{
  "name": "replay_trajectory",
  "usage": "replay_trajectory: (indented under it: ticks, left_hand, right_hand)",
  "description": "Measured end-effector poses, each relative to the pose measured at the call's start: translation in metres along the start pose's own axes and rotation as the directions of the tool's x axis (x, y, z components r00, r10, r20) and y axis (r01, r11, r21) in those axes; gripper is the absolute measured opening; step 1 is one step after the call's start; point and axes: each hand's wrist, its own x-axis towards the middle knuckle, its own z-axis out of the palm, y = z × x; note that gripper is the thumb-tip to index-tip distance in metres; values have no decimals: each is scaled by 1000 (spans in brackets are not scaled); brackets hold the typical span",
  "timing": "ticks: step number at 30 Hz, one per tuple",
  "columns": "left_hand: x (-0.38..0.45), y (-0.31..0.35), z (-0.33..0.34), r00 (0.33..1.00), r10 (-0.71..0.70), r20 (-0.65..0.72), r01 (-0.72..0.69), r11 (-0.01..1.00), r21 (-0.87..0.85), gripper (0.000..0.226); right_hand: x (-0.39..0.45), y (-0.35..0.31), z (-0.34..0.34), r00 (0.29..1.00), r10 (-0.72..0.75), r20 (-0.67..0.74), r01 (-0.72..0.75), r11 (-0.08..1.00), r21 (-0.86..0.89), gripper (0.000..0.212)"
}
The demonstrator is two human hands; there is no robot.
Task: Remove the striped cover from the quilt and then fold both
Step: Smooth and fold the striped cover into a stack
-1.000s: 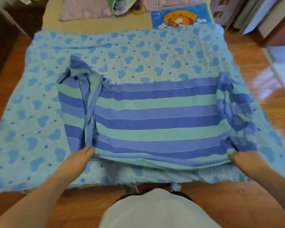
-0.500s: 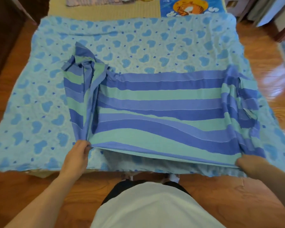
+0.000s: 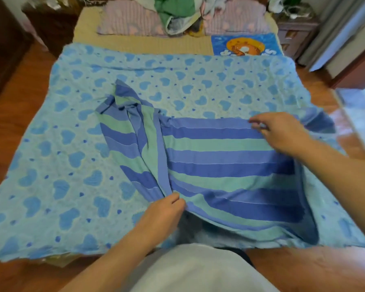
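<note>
The striped cover [image 3: 219, 165], blue and green, lies partly folded on top of the light blue heart-print quilt [image 3: 72, 154], which is spread flat over the bed. My left hand [image 3: 164, 209] grips the cover's near left corner, where a bunched fold runs up to the far left. My right hand [image 3: 280, 131] reaches over the cover and pinches its far edge near the right side. The cover's near right part sags off the bed edge.
At the head of the bed lie pink striped pillows [image 3: 131, 22], a heap of clothes [image 3: 177, 11] and a blue cartoon towel [image 3: 245, 45]. Wooden floor [image 3: 19, 98] surrounds the bed. A nightstand [image 3: 297, 32] stands at the far right.
My right hand let go of the cover's near right corner and moved up to its far edge. My left hand stays on the near left corner. The view has shifted.
</note>
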Motion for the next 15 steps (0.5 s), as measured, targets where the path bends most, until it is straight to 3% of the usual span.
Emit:
replay_trajectory:
  ticks: [1, 3, 5, 8, 11, 15]
  left_hand:
    - [8, -2, -7, 1000, -3, -25, 1, 997, -73, 5]
    - [19, -5, -21, 998, -19, -53, 7, 976, -219, 5]
    - [25, -8, -31, 996, -82, -29, 66, 928, -367, 9]
    - [30, -15, -43, 997, -76, -13, 64, 910, -409, 18]
    - [28, -18, -46, 1000, -19, 2, 19, 936, -352, 20]
    - [23, -36, -29, 980, -184, -69, 142, 904, -403, 16]
  right_hand:
    - [-11, -40, 18, 979, -118, 165, 100, 988, 114, 28]
    - [-40, -110, 53, 870, -314, 381, 255, 946, 197, 42]
    - [-76, -154, 91, 819, -254, 515, 163, 963, 216, 41]
    - [-87, -182, 128, 929, -53, 365, -34, 973, 227, 15]
    - [-90, -187, 137, 968, -8, 250, -53, 969, 240, 22]
    - [-95, -195, 123, 985, 52, 163, -90, 968, 235, 28]
